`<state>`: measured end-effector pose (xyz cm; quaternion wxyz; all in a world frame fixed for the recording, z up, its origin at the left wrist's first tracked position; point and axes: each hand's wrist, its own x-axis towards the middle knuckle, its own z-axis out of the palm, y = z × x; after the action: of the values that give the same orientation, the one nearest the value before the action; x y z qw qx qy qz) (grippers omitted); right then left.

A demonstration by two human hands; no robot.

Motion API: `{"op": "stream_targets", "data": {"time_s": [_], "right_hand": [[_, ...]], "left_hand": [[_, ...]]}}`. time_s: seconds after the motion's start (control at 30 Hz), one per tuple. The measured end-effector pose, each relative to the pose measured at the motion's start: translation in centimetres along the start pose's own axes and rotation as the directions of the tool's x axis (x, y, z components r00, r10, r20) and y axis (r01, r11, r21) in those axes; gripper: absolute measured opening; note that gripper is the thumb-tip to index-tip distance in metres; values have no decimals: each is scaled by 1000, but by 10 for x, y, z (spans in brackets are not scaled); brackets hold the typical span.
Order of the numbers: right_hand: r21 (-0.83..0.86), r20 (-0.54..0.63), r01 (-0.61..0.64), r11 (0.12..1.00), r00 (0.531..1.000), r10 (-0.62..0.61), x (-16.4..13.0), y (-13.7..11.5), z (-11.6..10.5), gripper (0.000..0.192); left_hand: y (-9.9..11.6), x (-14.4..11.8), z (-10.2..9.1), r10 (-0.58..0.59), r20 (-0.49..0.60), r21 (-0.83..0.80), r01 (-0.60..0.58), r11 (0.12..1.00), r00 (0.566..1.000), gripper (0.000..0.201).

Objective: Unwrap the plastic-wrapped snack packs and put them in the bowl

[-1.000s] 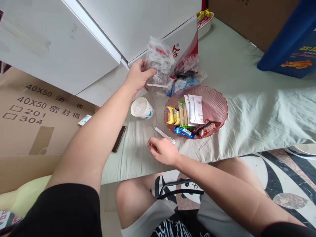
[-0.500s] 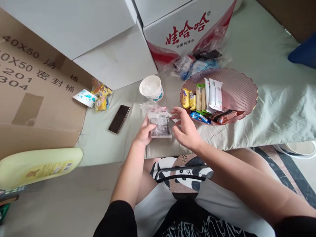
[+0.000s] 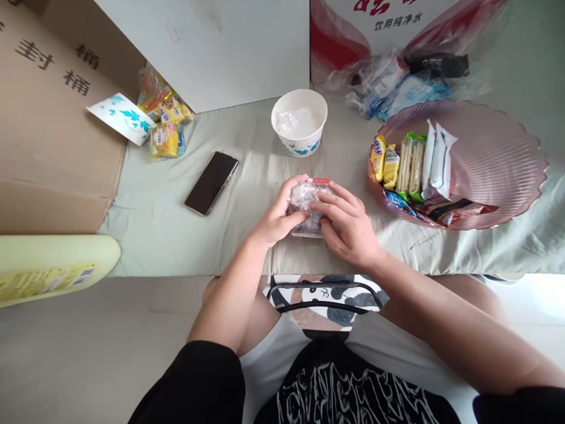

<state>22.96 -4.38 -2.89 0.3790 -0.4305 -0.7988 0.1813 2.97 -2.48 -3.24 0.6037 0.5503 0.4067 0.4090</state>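
Pale green cloth covers the low surface before the seated person, with cartons standing along its far edge. Both hands meet near its front edge: the left hand and the right hand are closed around a small clear plastic packet. The packet is crinkled and shiny, with a red strip along its top and something dark inside; what it contains is too blurred to tell.

Printed writing shows on the brown carton at left, two Chinese characters repeated in black. The white carton at the back carries red characters cut off by the frame and a small dark line of Chinese text beneath.

A white paper cup with blue leaf prints stands beyond the hands, holding crumpled clear plastic. The pink ribbed bowl to the right holds yellow, green, white and blue-wrapped snacks. A dark phone lies left of the cup, and yellow snack packs sit beside the brown carton.
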Motion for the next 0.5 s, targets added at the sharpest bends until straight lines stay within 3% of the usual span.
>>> {"op": "stream_targets", "data": {"time_s": [0.1,0.17,0.3,0.4,0.5], "right_hand": [[-57,25,29,998,999,-28,-4,-3,-4,37],[-62,-7,36,997,999,-37,-6,-2,-7,35],[-162,-54,-48,986,998,40,-9,6,-12,33],[-278,37,-115,954,991,130,-12,11,-13,34],[-340,132,-146,929,971,201,-15,12,-13,37]], "left_hand": [[-1,2,-1,32,-53,48,-29,998,998,37],[-1,4,-5,35,-148,26,-31,999,988,28],[3,5,-18,34,-345,-91,-69,993,938,35],[6,4,-23,78,-404,-77,-119,990,912,47],[4,4,-23,84,-425,1,-92,996,901,51]]}}
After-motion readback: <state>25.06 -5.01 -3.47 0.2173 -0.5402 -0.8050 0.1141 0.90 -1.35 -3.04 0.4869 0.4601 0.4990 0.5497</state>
